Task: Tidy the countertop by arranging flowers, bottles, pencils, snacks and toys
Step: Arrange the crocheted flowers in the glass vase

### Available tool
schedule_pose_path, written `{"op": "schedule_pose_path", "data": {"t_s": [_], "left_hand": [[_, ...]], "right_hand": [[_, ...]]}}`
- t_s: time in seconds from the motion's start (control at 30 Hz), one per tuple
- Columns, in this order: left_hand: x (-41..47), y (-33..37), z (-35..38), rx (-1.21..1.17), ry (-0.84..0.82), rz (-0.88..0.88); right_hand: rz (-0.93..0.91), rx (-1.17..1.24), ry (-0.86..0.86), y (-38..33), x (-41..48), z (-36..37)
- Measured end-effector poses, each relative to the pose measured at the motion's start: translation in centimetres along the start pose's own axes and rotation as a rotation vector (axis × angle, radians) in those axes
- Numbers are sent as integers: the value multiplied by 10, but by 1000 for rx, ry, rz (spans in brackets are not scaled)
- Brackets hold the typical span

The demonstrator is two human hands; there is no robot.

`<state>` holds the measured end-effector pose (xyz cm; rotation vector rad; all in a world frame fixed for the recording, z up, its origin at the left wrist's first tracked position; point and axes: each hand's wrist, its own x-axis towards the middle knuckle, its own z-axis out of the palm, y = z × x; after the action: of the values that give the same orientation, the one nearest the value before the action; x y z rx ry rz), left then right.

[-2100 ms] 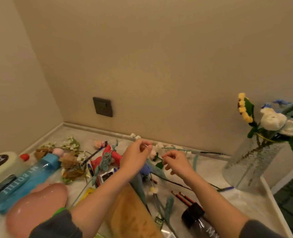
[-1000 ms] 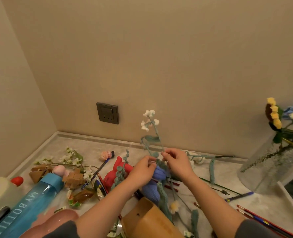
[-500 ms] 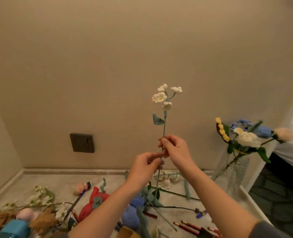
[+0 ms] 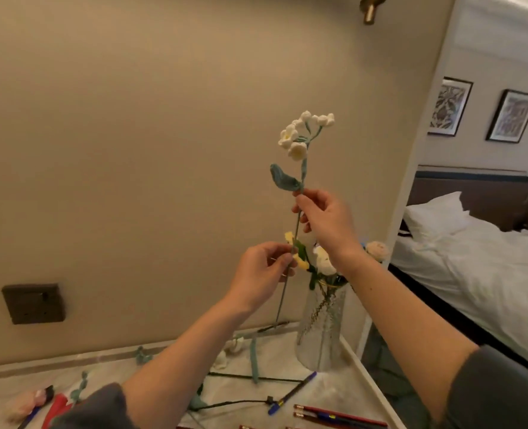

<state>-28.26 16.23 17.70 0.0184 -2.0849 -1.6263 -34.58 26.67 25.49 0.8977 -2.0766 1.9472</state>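
- I have the white flower (image 4: 296, 150) lifted well above the desk (image 4: 334, 393). It is upright with a slight lean, its cluster of small blooms on top and its bare wire tail hanging down in front of the wall.
- My right grip (image 4: 324, 221) is clamped on the stem just under the single leaf, thumb and forefinger pinching. I judge this to be the steering hand, placed high so the top-heavy head does not flop.
- My left grip (image 4: 262, 270) is closed on the same stem lower down, fingers curled round the thin wire. Two holds set apart on a bendy stem make it run straight, which I take to be the point before threading it in.
- The glass vase (image 4: 320, 332) stands at the desk's right end, near the edge, behind and below my hands. It already holds a bunch (image 4: 324, 263) of white, yellow and pale pink flowers. The stem's tail is left of the vase mouth, not over it yet.
- As I read it, the step in hand is carrying this flower to the vase. The next move calls for shifting right, raising the tail above the rim, then lowering it among the crowded stems.
- The risk is that the vase sits close to the edge, so a nudge could tip it.
- Loose stems (image 4: 250, 379), a blue pen (image 4: 293, 391) and pencils (image 4: 340, 418) lie flat on the desk, so much of the tidying remains.
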Motion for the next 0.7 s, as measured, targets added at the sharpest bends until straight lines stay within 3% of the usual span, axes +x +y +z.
{"op": "schedule_pose_path", "data": {"t_s": [0.27,0.43,0.57,0.7], "left_hand": [[55,42,44,300,-18,178],[79,55,60,336,47,212],[100,46,64,542,25,158],[108,20,67,851,-190,-35]], "right_hand": [[-233,-216,148,-28,47,-62],[-326,-247,284,-27,72,-79],[-383,-267,313,-24,88,-81],[-430,-311,325,-16,100,-82]]}}
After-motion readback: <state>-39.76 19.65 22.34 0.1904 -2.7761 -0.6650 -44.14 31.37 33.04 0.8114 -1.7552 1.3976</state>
